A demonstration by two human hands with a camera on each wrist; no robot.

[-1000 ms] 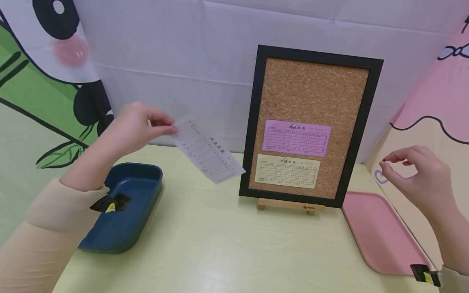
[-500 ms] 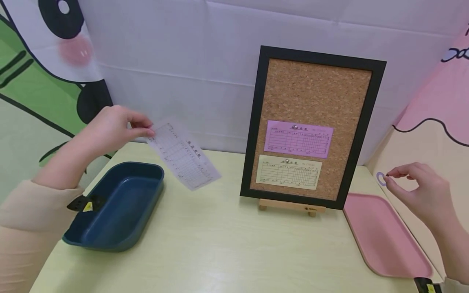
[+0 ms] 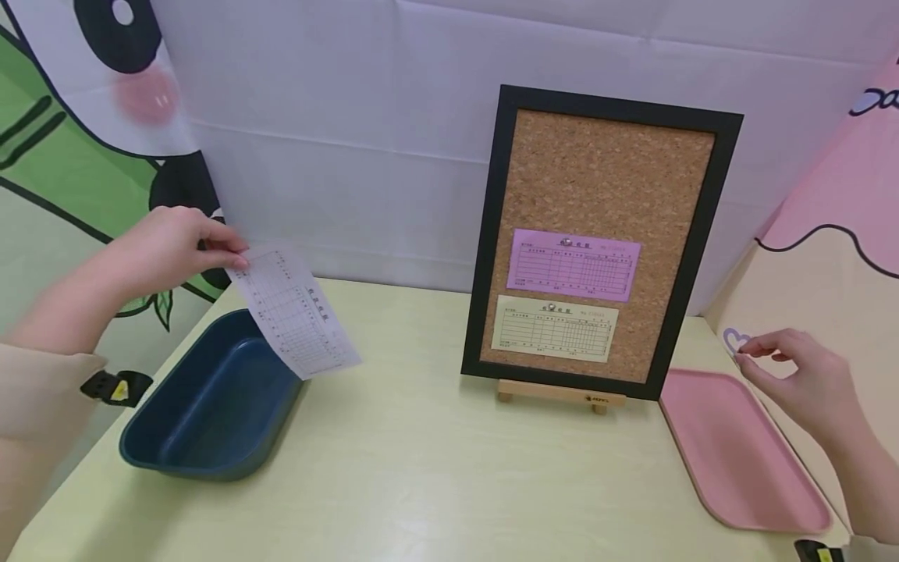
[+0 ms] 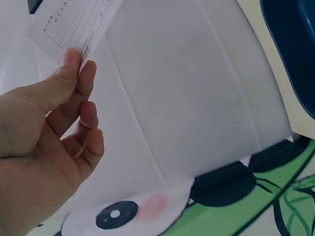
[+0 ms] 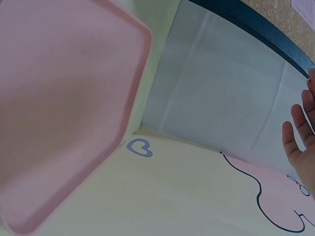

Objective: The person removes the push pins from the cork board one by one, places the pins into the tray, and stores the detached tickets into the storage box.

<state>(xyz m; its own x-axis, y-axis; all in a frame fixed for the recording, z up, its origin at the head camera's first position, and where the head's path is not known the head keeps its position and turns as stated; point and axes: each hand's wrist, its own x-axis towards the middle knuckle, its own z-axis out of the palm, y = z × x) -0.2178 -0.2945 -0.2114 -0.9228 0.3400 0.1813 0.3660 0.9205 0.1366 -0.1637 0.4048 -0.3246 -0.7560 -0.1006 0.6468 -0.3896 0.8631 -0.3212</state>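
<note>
In the head view my left hand [image 3: 172, 246] pinches a white printed receipt slip [image 3: 295, 316] by one corner, between thumb and forefinger. The slip hangs tilted over the right rim of a deep blue tray [image 3: 218, 406]. The left wrist view shows the same left hand [image 4: 54, 118] with the slip's corner [image 4: 78, 24] between its fingertips. My right hand [image 3: 804, 382] hovers above a pink tray [image 3: 744, 453]. Its thumb and forefinger pinch a tiny pin-like thing, too small to identify for certain. In the right wrist view the right hand [image 5: 302, 137] is partly cut off.
A black-framed cork board [image 3: 611, 172] leans on a small wooden stand [image 3: 555, 392] at the table's back. A purple slip [image 3: 572, 265] and a pale yellow slip [image 3: 555, 329] are on it, each with a shiny pin head near its top. A printed cloth hangs behind.
My left hand has carried the white slip leftward, away from the cork board, to the blue tray. My right hand has dropped slightly, still pinching the tiny thing.
</note>
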